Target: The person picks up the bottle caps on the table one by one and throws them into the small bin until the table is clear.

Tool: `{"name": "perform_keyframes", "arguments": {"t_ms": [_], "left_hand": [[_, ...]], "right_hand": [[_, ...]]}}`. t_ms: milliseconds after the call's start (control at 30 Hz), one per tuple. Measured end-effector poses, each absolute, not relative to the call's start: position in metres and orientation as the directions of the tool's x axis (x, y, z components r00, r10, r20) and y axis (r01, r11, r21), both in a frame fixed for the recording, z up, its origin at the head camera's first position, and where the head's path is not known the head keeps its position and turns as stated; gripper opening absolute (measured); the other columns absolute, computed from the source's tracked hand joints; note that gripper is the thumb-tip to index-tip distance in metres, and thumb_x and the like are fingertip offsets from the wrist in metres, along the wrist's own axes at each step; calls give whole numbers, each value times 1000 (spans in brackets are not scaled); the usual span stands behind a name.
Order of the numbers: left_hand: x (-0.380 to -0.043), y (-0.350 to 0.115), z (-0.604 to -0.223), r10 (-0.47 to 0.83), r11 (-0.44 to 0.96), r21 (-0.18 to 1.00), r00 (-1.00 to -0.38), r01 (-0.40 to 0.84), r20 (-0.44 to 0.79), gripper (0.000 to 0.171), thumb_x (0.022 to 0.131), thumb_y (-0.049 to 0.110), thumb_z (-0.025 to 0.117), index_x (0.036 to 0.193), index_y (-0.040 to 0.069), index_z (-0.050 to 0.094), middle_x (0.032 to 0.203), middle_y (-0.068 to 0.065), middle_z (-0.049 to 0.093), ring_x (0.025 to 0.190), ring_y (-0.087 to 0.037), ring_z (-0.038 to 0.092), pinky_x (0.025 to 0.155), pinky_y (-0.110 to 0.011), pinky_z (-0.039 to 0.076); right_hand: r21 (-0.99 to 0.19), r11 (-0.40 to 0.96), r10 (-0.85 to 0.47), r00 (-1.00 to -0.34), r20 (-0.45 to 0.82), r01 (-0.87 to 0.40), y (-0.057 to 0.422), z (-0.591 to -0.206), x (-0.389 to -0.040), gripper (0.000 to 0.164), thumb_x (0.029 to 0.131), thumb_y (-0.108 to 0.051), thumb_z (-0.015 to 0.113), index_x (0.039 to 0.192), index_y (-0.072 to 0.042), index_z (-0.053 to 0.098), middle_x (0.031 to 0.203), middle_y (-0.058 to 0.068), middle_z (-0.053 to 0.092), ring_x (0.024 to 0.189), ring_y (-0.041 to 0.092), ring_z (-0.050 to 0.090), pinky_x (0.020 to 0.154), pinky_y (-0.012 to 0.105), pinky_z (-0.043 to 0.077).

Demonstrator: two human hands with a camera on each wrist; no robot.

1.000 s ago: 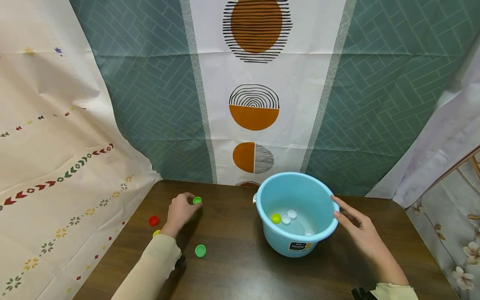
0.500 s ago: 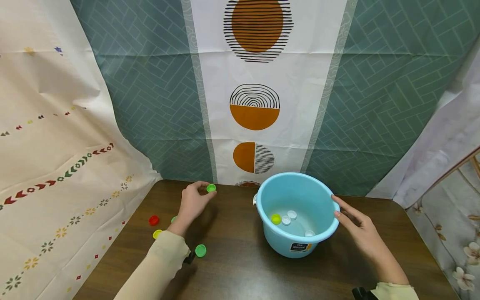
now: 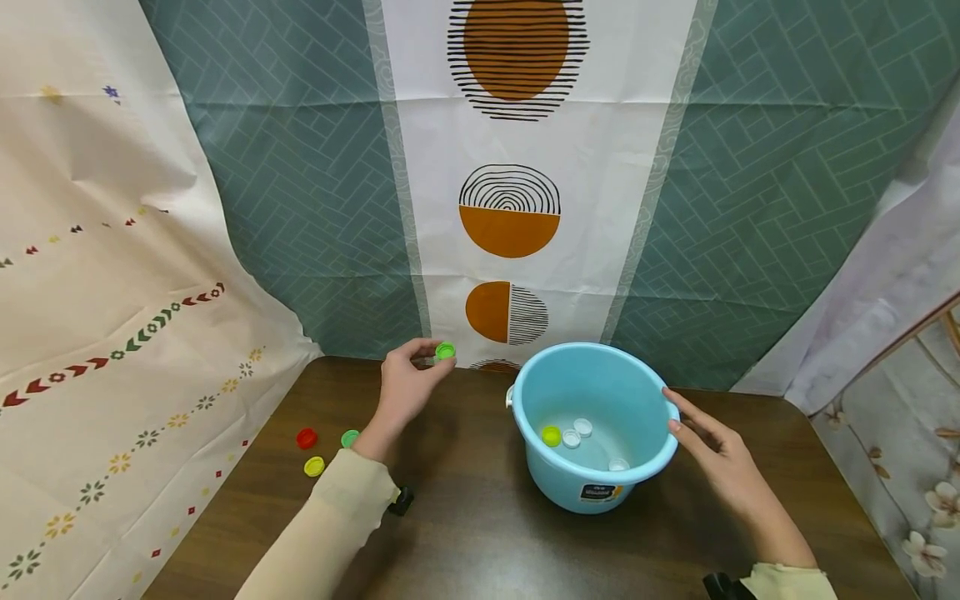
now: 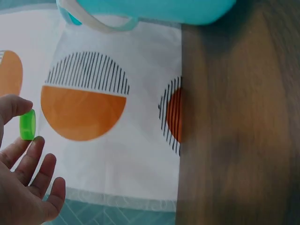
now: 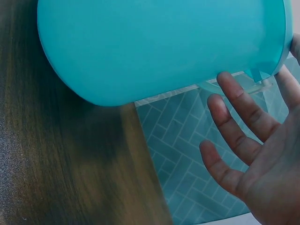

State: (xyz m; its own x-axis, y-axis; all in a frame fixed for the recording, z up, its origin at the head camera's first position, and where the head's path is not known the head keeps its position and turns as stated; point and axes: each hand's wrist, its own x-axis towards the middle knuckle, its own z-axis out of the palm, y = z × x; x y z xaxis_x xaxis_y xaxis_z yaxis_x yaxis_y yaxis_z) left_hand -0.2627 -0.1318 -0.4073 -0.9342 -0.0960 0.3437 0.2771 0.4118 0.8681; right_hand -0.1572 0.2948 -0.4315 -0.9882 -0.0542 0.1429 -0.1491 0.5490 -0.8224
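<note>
Left hand (image 3: 408,385): pinched a green cap (image 3: 446,351) between thumb and fingers, raised at the far edge of the counter (image 3: 480,533), left of the blue bucket (image 3: 551,477).
Right hand (image 3: 716,457): had its fingers apart, 2 tips resting on the bucket's right rim.
Bucket's place: stood near the far edge, right of its middle.
Caps inside: 1 yellow-green cap (image 3: 551,436) and 3 whitish caps (image 3: 582,427) lay on the bucket's floor.
Caps outside: a red cap (image 3: 306,438), a yellow cap (image 3: 314,467) and a 2nd green cap (image 3: 349,437) lay near the counter's left edge.
Progress: appeared roughly midway, with 4 caps in, 1 in hand and 3 visibly left.
Lettering: a black-and-orange label (image 3: 598,492) marked the bucket's front, its print too small to read.
</note>
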Motion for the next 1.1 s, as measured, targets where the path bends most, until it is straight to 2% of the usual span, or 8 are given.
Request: {"name": "perform_keyframes", "arguments": {"t_ms": [167,333,567,767,967,1100], "left_hand": [[-264,-121,-401,-88,394,867,-927,304,365,26,76,34,76,100,26,69,92,6,70,90,-14,60,81,-31,50],[-264,-109,-396,-78,376,864,-918,334,389,24,76,30,75,98,23,70,92,6,70,93,-13,60,89,-41,47],[-262,-93,-388,-59,362,861,-913,357,403,26,76,30,77,100,21,70,97,6,68,93,-11,61,89,-43,46],[-259,-77,-379,-25,331,864,-912,379,409,26,76,28,76,100,20,70,99,5,68,96,-15,59,90,-46,46],[-257,-59,-371,24,306,864,-911,399,412,25,78,30,75,101,21,69,99,6,67,96,-11,59,90,-45,45],[-255,-46,-367,58,277,867,-908,413,414,26,79,30,74,102,22,68,96,5,67,95,-15,60,91,-46,44]], "right_hand": [[-816,559,-50,-988,149,-151,295,-432,-157,46,97,-35,47,142,-36,37,142,5,47,105,-7,54,78,15,48],[-811,565,-44,-987,154,-152,295,-432,-157,46,97,-35,47,142,-36,38,141,5,48,104,-7,54,78,15,47],[-814,557,-46,-985,167,-164,294,-432,-156,46,97,-33,48,142,-35,38,142,2,47,106,-7,54,79,14,47],[-814,553,-45,-983,181,-175,294,-431,-157,46,97,-31,48,142,-34,38,142,3,47,106,-7,54,79,13,47],[-809,564,-46,-985,168,-164,295,-432,-157,46,97,-33,48,142,-35,37,142,3,47,105,-7,54,78,15,47],[-815,558,-50,-986,158,-159,296,-433,-157,46,97,-34,47,142,-36,36,141,4,48,105,-5,55,78,16,48]]}}
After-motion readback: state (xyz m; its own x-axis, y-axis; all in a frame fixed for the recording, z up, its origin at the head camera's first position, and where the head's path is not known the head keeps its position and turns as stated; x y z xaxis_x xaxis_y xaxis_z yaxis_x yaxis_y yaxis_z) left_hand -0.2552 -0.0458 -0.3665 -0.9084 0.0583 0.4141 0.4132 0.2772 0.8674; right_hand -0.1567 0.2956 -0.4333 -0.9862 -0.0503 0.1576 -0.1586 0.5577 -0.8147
